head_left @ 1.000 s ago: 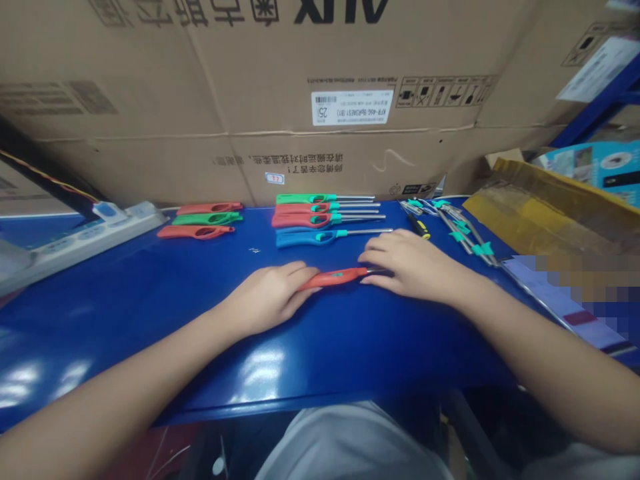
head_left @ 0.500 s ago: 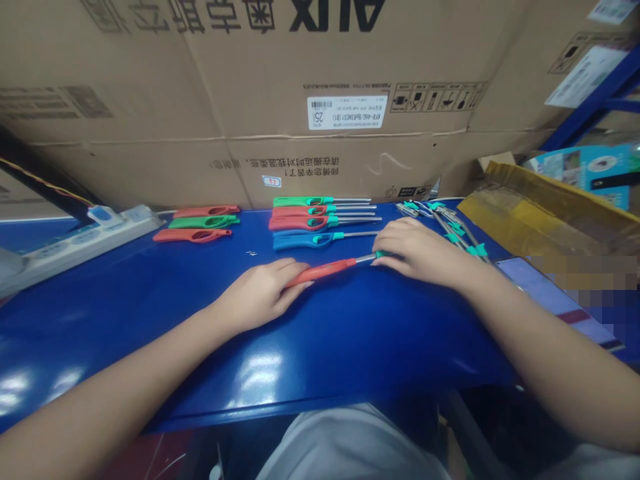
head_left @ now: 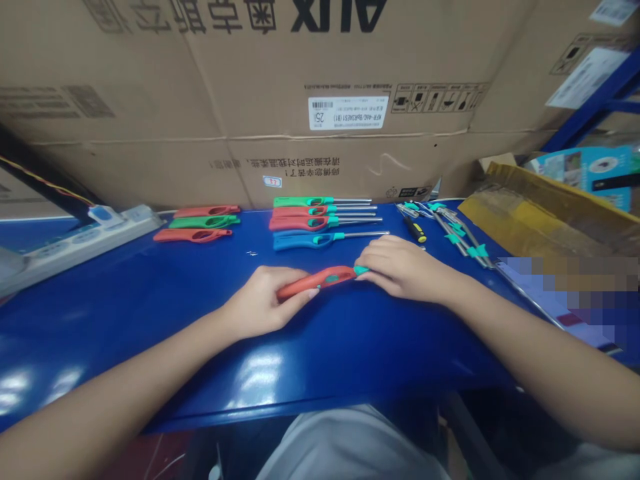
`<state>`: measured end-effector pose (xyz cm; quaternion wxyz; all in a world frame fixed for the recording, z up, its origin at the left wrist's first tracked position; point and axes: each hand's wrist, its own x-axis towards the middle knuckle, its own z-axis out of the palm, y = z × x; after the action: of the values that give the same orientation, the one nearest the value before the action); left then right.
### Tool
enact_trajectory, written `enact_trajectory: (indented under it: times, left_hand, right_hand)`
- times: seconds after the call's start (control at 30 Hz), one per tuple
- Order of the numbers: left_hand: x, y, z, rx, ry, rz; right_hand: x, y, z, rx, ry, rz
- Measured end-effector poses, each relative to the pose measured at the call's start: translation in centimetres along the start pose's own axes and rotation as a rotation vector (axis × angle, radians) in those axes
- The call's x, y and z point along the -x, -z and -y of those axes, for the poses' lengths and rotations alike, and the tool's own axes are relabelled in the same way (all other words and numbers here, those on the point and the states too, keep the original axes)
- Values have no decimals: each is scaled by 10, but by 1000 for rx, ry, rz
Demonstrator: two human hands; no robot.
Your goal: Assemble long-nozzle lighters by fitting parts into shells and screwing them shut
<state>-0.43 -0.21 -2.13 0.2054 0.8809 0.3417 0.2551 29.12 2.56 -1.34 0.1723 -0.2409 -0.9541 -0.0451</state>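
My left hand [head_left: 263,299] is closed around the rear of a red long-nosed lighter [head_left: 295,287], held tilted a little above the blue table. Its finger loop shows a bit of green inside. At its front end, my right hand [head_left: 400,268] pinches a green collar [head_left: 361,270] against the red body. Any metal tube beyond the collar is hidden by that hand. Behind my hands lie a blue lighter [head_left: 303,241], a red lighter [head_left: 297,222] and a green lighter [head_left: 297,201], all with green collars and metal tubes.
Red and green handles without tubes [head_left: 193,235] lie at the left, near a white power strip [head_left: 100,233]. Loose metal tubes with green collars [head_left: 457,233] and a black-yellow screwdriver [head_left: 415,229] are at right. A phone [head_left: 530,293] lies beside them; a large cardboard box [head_left: 200,120] stands behind.
The green collar has moved along the tube to the lighter's red body, with my right hand coming left and toward me. The lighter has turned to show its finger loop; the screwdriver is now uncovered.
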Motion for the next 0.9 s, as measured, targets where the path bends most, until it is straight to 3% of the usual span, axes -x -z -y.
enact_trajectory:
  times: [0.17, 0.37, 0.67, 0.9]
  left_hand:
    - [5, -5, 1, -32, -68, -1]
    - [12, -13, 4, -191, -135, -29]
    - [-1, -6, 1, -357, 58, 115]
    - [-1, 0, 12, -288, 111, 104]
  right_hand:
    - [-1, -8, 6, 109, 37, 16]
    - [1, -12, 8, 63, 14, 22]
    - [-5, 0, 8, -98, -201, 238]
    - [4, 10, -16, -164, -350, 256]
